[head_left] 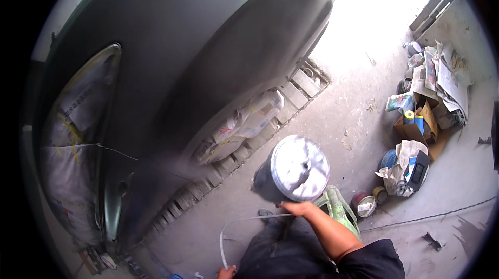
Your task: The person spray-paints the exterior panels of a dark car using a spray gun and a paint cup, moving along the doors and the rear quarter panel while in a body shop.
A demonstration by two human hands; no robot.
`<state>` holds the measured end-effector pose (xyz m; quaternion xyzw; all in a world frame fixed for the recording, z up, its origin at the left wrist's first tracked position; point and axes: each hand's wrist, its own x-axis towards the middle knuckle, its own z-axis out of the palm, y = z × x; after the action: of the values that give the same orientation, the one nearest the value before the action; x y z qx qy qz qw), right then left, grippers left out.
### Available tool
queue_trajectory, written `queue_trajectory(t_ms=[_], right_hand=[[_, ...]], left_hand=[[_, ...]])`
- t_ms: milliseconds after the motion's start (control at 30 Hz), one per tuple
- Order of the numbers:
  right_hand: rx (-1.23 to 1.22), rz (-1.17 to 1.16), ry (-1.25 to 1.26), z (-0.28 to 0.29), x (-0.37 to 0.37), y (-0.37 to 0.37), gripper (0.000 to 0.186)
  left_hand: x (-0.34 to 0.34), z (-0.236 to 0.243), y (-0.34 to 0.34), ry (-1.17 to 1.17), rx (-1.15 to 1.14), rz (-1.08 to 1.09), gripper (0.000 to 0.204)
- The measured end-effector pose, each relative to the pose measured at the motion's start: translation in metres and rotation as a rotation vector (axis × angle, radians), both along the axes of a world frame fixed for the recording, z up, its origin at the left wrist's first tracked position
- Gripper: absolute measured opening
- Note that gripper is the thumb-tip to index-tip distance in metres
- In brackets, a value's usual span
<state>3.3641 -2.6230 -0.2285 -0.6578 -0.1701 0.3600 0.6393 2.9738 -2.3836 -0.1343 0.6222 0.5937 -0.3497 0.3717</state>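
Observation:
My right hand (295, 208), at the end of my bent arm, is closed on a paint spray gun. The gun's round cup with a shiny pale lid (300, 167) hides most of its body from above. A pale hose (222, 242) loops from beneath that hand to the lower edge. There my left hand (226, 273), only partly in view, has its fingers closed round the hose. Left of the gun stands a dark grey car body (218, 55). A faint haze hangs in front of its lower side. Masking sheet (70, 175) covers its window, and more sheeting fills the wheel opening.
A green plastic stool (340, 209) stands beside my right forearm. Paint cans (363, 204), a cardboard box (427, 123) and piled newspapers (452, 87) line the right wall. A dark cord (431, 217) crosses the floor. Slotted floor blocks (241, 154) run alongside the car.

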Motion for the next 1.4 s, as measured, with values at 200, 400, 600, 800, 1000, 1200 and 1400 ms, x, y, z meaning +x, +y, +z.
queue_trajectory(t_ms=[200, 400, 600, 800, 1000, 1200, 1400], right_hand=[[-0.093, -0.754, -0.060, -0.024, 0.120, -0.057, 0.017], [-0.036, -1.176, -0.044, -0.036, 0.168, -0.082, 0.024], [-0.099, -0.739, -0.165, -0.071, 0.060, -0.013, 0.010], [-0.006, -0.092, -0.463, -0.101, -0.084, 0.049, 0.039], [0.050, -0.375, -0.008, -0.127, 0.002, 0.018, 0.011], [0.090, -1.077, 0.161, -0.159, 0.095, -0.040, 0.020], [0.215, -1.095, 0.175, -0.168, 0.079, -0.012, 0.022]], left_hand=[[-0.041, -0.030, 0.007, -0.113, -0.128, 0.190, 0.030], [-0.029, -0.038, 0.008, -0.082, -0.122, 0.087, 0.029], [-0.059, -0.044, 0.018, -0.064, -0.144, 0.270, 0.030], [-0.116, -0.061, 0.032, 0.025, -0.112, 0.183, 0.029], [-0.111, -0.056, 0.033, -0.085, -0.047, 0.086, 0.031], [-0.060, -0.049, 0.023, 0.067, -0.129, 0.287, 0.028], [-0.075, -0.053, 0.037, 0.100, -0.116, 0.284, 0.029]])
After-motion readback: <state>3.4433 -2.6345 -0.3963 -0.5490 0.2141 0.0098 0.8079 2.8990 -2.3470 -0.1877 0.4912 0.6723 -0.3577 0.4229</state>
